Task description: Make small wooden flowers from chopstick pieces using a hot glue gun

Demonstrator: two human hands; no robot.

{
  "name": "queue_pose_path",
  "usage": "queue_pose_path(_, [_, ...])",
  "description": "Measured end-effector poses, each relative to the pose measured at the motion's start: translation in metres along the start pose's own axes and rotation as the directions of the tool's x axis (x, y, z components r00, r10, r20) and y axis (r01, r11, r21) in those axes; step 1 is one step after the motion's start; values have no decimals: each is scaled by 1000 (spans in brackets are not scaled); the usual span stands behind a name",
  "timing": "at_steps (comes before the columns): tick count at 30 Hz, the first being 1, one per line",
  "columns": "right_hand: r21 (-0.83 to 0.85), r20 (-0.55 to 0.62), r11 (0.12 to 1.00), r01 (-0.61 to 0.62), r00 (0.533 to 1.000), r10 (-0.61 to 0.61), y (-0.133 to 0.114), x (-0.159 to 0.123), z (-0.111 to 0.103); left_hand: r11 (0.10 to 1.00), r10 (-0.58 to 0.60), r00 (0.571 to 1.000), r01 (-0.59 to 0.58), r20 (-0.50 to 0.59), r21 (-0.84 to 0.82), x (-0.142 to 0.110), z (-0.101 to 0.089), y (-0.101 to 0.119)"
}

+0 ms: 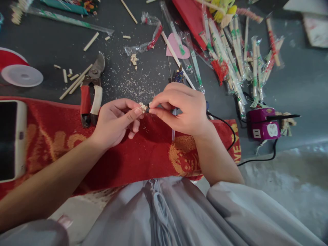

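Observation:
My left hand [119,119] pinches a small cluster of pale wooden bits [142,107] between thumb and fingers. Thumb and forefinger of my right hand [183,106] close on a small dark piece [147,108] against the cluster's right side; its kind is too small to tell. Partly hidden beneath my right hand is a dark blue tool with a pointed tip [180,76]. A clear stick [174,131] shows below that hand, and a black cord [222,118] runs off to the right. Both hands are above a red towel [143,150].
Pruning shears [93,77] lie left, beside cut sticks [77,82] and a ribbon spool [22,75]. A phone [11,140] rests on the towel. Wrapped chopsticks [230,58] pile up at the right, near a purple power cube [263,124]. Small wooden pieces [134,60] and crumbs lie ahead.

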State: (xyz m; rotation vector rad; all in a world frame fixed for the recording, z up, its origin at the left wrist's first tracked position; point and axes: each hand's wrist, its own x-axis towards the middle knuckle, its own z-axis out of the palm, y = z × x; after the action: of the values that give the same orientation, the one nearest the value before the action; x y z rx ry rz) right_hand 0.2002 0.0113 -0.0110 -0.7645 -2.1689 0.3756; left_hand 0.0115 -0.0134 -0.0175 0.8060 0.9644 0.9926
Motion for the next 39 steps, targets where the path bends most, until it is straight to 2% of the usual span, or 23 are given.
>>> queue_pose_path(5, [-8,-5,999,45,999,-45,1,0,4,997,-78,997,78,22,13,-1,1,4])
queue_pose_path(12, [-7,10,997,82,997,-82,7,-2,9,995,-103,994,103,31,4,0,1,4])
queue_pose_path(17, [6,-14,995,99,995,-99,8,-2,11,996,-85,995,86,60,-19,0,0,4])
queue_pose_path(26, [-23,-10,995,102,995,-102,7,-2,12,992,-124,992,124,40,-5,-1,-1,2])
queue_pose_path(32, [2,-23,993,121,992,-121,9,-2,12,997,-70,995,72,72,-30,0,-3,0])
queue_pose_path(39, [7,-22,993,117,993,-117,9,-2,13,997,-71,995,72,67,-25,0,-2,1])
